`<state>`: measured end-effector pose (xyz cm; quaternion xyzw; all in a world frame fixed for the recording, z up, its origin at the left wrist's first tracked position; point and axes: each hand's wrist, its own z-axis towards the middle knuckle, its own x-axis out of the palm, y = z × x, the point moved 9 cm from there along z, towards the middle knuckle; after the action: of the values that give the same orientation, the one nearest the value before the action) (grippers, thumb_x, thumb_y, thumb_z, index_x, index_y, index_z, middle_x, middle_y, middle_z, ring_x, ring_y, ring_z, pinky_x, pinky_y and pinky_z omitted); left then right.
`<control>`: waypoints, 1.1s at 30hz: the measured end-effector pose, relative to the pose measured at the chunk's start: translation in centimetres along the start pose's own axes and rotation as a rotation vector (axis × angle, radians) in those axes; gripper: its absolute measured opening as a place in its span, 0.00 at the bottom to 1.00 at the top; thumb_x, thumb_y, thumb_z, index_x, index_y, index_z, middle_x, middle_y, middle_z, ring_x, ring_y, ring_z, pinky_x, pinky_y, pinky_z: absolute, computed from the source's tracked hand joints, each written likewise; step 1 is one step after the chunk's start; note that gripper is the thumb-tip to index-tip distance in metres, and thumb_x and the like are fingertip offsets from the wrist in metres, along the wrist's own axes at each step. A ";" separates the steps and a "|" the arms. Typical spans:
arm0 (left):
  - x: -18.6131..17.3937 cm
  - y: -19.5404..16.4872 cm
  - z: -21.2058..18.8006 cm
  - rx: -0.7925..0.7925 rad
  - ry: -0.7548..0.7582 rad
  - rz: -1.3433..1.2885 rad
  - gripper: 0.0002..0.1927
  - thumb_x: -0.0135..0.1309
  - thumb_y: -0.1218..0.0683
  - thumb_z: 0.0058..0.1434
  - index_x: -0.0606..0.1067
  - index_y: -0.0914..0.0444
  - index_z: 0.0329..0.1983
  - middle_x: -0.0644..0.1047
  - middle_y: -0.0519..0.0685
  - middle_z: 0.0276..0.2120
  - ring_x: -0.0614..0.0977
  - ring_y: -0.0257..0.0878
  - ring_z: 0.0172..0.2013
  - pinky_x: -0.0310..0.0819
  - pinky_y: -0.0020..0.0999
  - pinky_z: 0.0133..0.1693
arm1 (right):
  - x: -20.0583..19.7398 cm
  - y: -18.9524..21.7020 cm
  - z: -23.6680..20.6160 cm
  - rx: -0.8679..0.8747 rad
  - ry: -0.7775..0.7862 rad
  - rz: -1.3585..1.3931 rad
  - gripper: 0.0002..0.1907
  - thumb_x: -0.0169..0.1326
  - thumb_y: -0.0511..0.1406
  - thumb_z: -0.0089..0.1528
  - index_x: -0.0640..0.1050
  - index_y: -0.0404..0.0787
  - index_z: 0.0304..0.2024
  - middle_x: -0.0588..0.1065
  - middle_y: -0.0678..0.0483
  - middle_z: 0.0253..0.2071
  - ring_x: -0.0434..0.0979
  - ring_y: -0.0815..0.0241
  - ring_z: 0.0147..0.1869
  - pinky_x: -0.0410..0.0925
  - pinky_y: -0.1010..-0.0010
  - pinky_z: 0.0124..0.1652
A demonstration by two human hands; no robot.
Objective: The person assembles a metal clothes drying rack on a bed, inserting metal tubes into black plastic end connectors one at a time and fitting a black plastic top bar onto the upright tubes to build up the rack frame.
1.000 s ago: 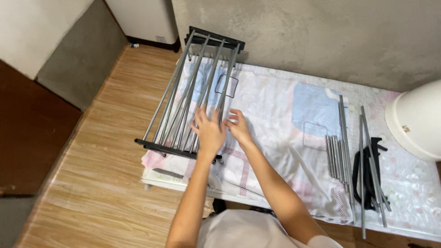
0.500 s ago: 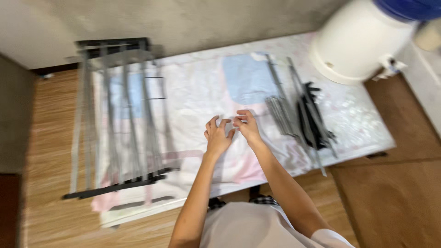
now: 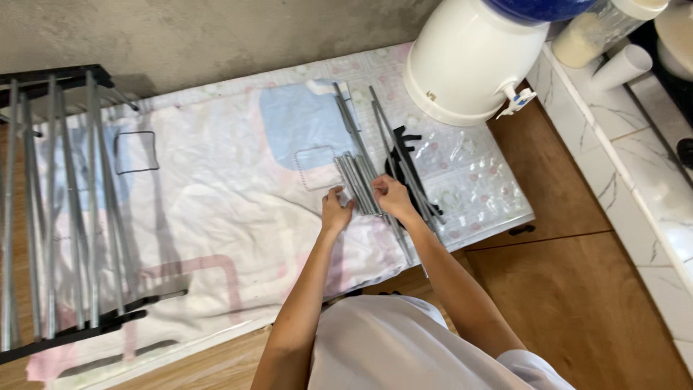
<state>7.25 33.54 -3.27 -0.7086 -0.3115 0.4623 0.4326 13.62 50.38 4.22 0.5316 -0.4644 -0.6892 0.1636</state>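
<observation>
Both hands have shifted rightward since half a second ago, away from the grey metal drying rack [image 3: 65,209] and onto the bundle of short grey metal rods [image 3: 357,180] lying on the pale patterned cloth [image 3: 216,217]. Left hand [image 3: 336,214] rests at the bundle's near end, fingers curled; whether it grips a rod I cannot tell. Right hand [image 3: 393,198] pinches the rods lightly between thumb and fingers. Just beyond lie longer grey rods [image 3: 386,123] and black plastic connectors [image 3: 404,144], near a white round water dispenser [image 3: 469,61].
</observation>
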 end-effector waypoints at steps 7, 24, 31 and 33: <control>5.7 -4.9 1.1 -0.049 -0.138 0.117 0.37 0.63 0.52 0.53 0.64 0.52 0.67 0.61 0.60 0.63 0.64 0.61 0.61 0.65 0.58 0.58 | -6.0 -3.2 3.5 0.016 -0.092 -0.202 0.14 0.54 0.28 0.59 0.79 0.39 0.48 0.76 0.41 0.50 0.78 0.43 0.53 0.72 0.60 0.54; 6.4 -4.6 4.8 -0.091 -0.177 0.072 0.43 0.62 0.55 0.52 0.58 0.53 0.71 0.57 0.64 0.64 0.62 0.65 0.62 0.60 0.55 0.63 | -5.1 -3.8 5.4 0.054 -0.232 -0.403 0.24 0.60 0.29 0.57 0.74 0.50 0.55 0.66 0.45 0.57 0.66 0.36 0.59 0.62 0.41 0.54; 4.6 -4.1 4.5 -0.137 -0.127 0.031 0.41 0.62 0.52 0.53 0.59 0.53 0.70 0.59 0.64 0.63 0.67 0.63 0.61 0.62 0.50 0.63 | -4.7 0.0 4.7 -0.220 -0.192 -0.416 0.26 0.51 0.20 0.50 0.79 0.43 0.49 0.70 0.47 0.57 0.68 0.38 0.56 0.66 0.53 0.57; 3.9 -4.1 4.3 -0.132 -0.130 0.025 0.38 0.61 0.50 0.56 0.61 0.55 0.69 0.62 0.64 0.61 0.69 0.61 0.59 0.64 0.49 0.62 | -4.6 1.6 4.3 -0.294 -0.238 -0.399 0.23 0.53 0.20 0.54 0.79 0.43 0.49 0.70 0.45 0.56 0.69 0.38 0.55 0.66 0.53 0.56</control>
<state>4.61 39.99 -1.97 -0.7079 -0.3598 0.4909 0.3583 11.12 54.87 8.21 0.4983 -0.2617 -0.8254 0.0443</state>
